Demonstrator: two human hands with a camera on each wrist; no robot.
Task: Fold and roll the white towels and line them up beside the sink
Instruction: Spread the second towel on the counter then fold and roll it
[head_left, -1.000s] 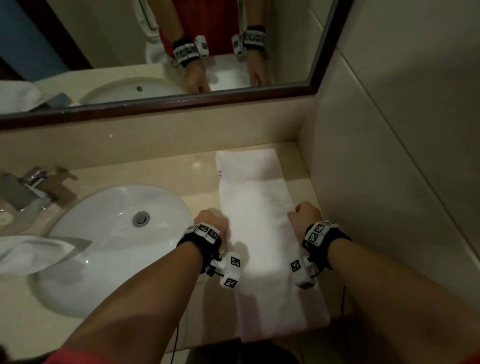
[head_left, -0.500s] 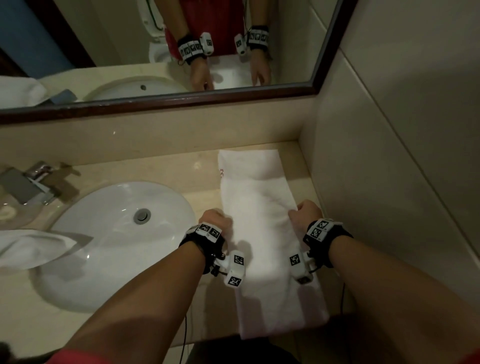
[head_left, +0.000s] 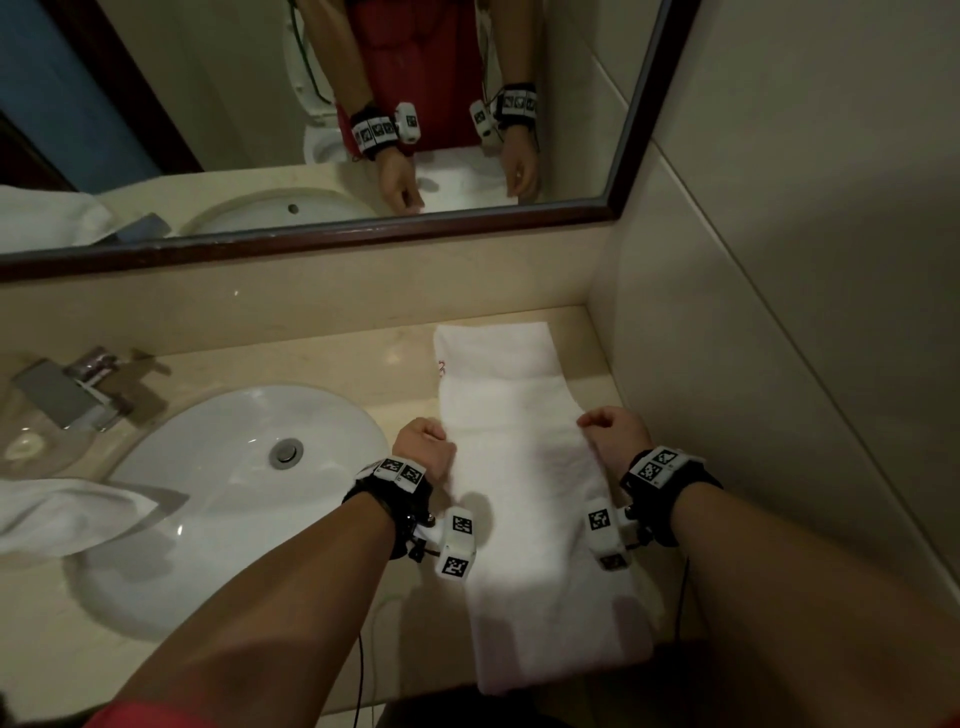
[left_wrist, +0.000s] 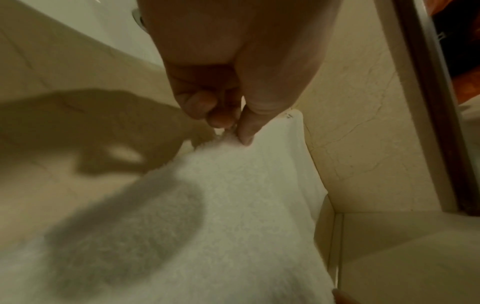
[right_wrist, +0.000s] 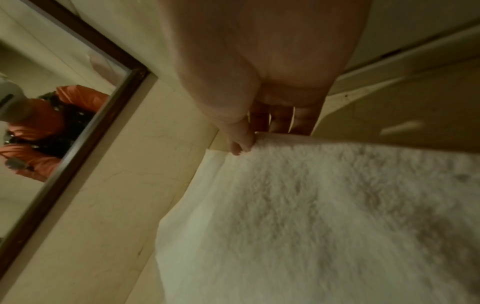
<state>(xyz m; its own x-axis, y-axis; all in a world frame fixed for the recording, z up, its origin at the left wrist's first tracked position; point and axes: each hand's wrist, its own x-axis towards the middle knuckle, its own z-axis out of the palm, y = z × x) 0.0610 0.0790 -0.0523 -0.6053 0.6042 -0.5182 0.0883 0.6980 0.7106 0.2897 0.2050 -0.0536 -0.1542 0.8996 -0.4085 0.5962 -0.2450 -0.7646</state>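
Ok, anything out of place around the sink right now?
Yes: a second white towel lies crumpled with its corner drooping into the sink. The long towel, pinched by the left hand and right hand, lies flat.

Two white terry towels: one long folded strip (head_left: 524, 467) at 3 o'clock of the basin, one crumpled (head_left: 62, 514) at 9 o'clock. One white oval ceramic sink (head_left: 208, 499). One chrome faucet (head_left: 67, 395) at 11 o'clock. One dark-framed mirror (head_left: 639, 119) at 12 o'clock. Two hands.
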